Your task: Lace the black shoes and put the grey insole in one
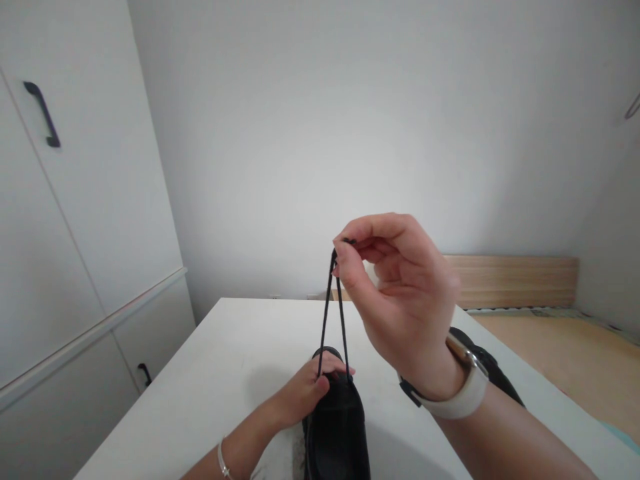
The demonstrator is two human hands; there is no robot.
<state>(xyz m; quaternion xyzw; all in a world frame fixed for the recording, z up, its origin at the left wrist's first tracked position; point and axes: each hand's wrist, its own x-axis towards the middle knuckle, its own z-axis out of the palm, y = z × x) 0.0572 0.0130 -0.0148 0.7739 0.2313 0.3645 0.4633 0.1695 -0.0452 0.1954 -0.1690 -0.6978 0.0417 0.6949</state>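
Note:
A black shoe lies on the white table, toe pointing away from me. My left hand rests on the shoe's far end, fingers curled down over it. My right hand is raised above the table and pinches both ends of a black shoelace between thumb and forefinger. The two lace strands run taut from the pinch down to the shoe. A white watch band sits on my right wrist and a thin bracelet on my left.
A second black shoe lies on the table behind my right forearm, mostly hidden. White cupboard doors with dark handles stand at the left. A wooden bed frame and wood floor lie beyond the table's right edge.

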